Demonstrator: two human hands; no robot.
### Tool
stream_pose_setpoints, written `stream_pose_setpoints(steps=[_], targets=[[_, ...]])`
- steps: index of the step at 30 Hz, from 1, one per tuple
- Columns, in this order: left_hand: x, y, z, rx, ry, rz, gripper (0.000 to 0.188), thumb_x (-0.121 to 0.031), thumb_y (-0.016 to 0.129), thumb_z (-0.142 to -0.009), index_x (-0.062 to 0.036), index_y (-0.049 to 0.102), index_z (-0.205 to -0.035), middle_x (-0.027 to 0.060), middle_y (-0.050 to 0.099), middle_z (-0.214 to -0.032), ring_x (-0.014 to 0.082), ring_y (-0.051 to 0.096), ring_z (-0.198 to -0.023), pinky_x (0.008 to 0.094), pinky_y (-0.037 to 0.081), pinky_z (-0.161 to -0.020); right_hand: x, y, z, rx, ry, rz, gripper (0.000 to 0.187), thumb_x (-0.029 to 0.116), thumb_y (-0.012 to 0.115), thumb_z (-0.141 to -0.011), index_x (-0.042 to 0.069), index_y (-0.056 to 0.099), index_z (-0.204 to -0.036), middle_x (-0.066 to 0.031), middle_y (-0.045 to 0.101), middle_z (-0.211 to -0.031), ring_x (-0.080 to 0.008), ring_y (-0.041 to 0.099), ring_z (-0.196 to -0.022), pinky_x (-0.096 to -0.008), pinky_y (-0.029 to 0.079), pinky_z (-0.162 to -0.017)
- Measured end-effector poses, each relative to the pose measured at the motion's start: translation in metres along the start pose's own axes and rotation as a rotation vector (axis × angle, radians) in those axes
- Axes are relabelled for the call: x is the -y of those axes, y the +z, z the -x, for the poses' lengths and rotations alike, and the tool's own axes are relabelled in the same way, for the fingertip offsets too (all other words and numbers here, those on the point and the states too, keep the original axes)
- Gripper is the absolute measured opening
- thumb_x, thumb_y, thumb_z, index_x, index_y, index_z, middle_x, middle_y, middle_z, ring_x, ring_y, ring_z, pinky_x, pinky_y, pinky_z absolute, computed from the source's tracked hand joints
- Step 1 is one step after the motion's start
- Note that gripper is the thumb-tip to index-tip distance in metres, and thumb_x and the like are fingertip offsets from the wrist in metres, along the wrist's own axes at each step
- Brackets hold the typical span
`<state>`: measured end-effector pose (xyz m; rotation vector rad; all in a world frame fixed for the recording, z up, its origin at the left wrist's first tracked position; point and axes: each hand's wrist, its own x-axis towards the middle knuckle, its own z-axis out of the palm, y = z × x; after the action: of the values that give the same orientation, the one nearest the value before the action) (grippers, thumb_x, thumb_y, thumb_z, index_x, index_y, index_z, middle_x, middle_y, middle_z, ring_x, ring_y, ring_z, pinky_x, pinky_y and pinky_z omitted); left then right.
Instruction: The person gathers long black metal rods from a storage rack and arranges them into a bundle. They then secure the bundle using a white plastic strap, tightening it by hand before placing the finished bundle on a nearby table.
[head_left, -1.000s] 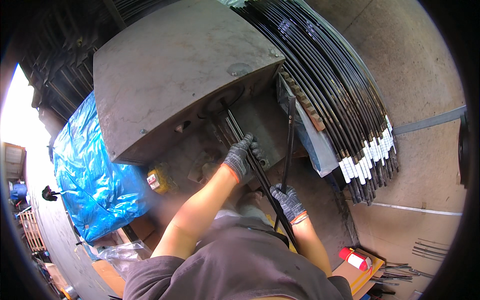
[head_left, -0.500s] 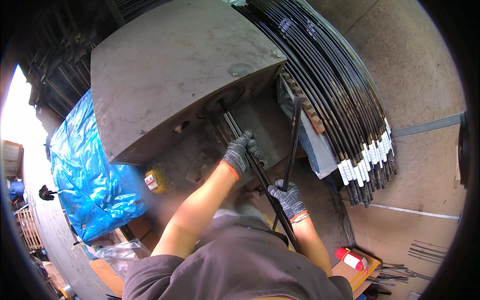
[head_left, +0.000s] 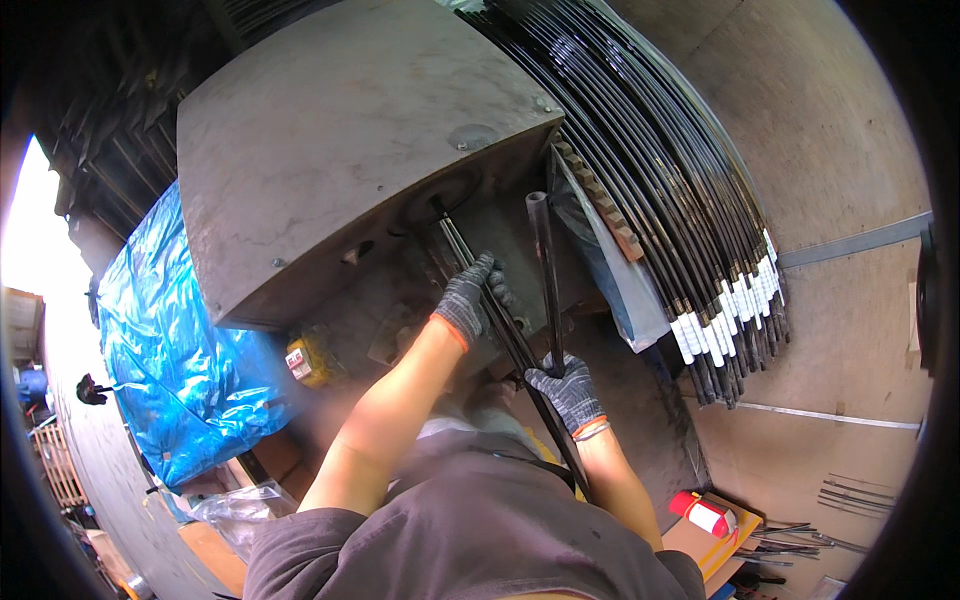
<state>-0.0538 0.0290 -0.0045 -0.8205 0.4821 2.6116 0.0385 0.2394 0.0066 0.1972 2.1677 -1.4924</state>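
From where I stand, the long rod (head_left: 519,352) slopes down from the front face of the housing (head_left: 350,150); the dark tube (head_left: 548,285) stands before its right end. Both look stiff, heavy, possibly oily: grip mid-length. The left hand (head_left: 470,295) wraps the rod, the right hand (head_left: 568,396) the tube, whose top has swung left past the housing's corner.

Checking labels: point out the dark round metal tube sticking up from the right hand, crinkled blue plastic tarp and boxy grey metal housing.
Metal tube (head_left: 548,280): head view, shaft above the right hand (head_left: 568,394).
Blue tarp (head_left: 190,345): head view, middle of its sheet.
Grey housing (head_left: 350,140): head view, top panel.
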Motion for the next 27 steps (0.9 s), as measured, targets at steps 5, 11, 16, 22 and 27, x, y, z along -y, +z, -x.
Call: stream_pose_setpoints(steps=[5, 11, 16, 22, 27], targets=[[-0.013, 0.006, -0.007, -0.016, 0.034, 0.022, 0.026, -0.033, 0.058, -0.090, -0.0076, 0.058, -0.085, 0.0023, 0.055, -0.069, 0.0175, 0.053, -0.062, 0.0334, 0.050, -0.060, -0.036, -0.035, 0.028, 0.265, 0.095, 0.064, 0.019, 0.019, 0.072, -0.078, 0.004, 0.065, -0.089, -0.0057, 0.067, -0.082, -0.0141, 0.060, -0.077, -0.0310, 0.048, -0.070], [-0.005, 0.000, -0.015, -0.078, 0.073, -0.016, 0.026, -0.032, 0.059, -0.090, -0.0061, 0.058, -0.087, 0.0018, 0.053, -0.067, 0.0170, 0.052, -0.061, 0.0332, 0.048, -0.059, -0.033, -0.040, 0.058, 0.368, 0.221, -0.263, 0.015, 0.015, 0.067, -0.083, 0.001, 0.066, -0.087, -0.0067, 0.068, -0.080, -0.0129, 0.061, -0.075, -0.0283, 0.048, -0.070], [-0.001, -0.006, -0.024, 0.010, 0.082, -0.013, 0.025, -0.030, 0.057, -0.092, -0.0056, 0.055, -0.086, -0.0001, 0.047, -0.062, 0.0140, 0.045, -0.055, 0.0306, 0.044, -0.053, -0.012, -0.034, 0.055, 0.280, 0.221, -0.268, 0.014, 0.013, 0.066, -0.083, -0.001, 0.067, -0.085, -0.0075, 0.068, -0.076, -0.0127, 0.061, -0.071, -0.0273, 0.047, -0.067], [-0.016, -0.008, -0.036, -0.009, 0.132, -0.039, 0.025, -0.031, 0.055, -0.093, -0.0069, 0.053, -0.087, -0.0030, 0.040, -0.058, 0.0102, 0.039, -0.049, 0.0292, 0.040, -0.051, -0.002, -0.028, 0.043, 0.233, 0.225, -0.328, 0.011, 0.010, 0.067, -0.081, -0.001, 0.067, -0.081, -0.0047, 0.066, -0.071, -0.0113, 0.058, -0.064, -0.0265, 0.045, -0.061], [-0.015, -0.007, -0.040, -0.003, 0.156, -0.024, 0.025, -0.029, 0.055, -0.093, -0.0049, 0.054, -0.087, -0.0029, 0.039, -0.056, 0.0107, 0.037, -0.047, 0.0291, 0.038, -0.048, 0.003, -0.033, 0.041, 0.196, 0.214, -0.263, 0.012, 0.012, 0.071, -0.077, 0.001, 0.066, -0.077, -0.0009, 0.062, -0.066, -0.0091, 0.053, -0.059, -0.0259, 0.042, -0.056]])
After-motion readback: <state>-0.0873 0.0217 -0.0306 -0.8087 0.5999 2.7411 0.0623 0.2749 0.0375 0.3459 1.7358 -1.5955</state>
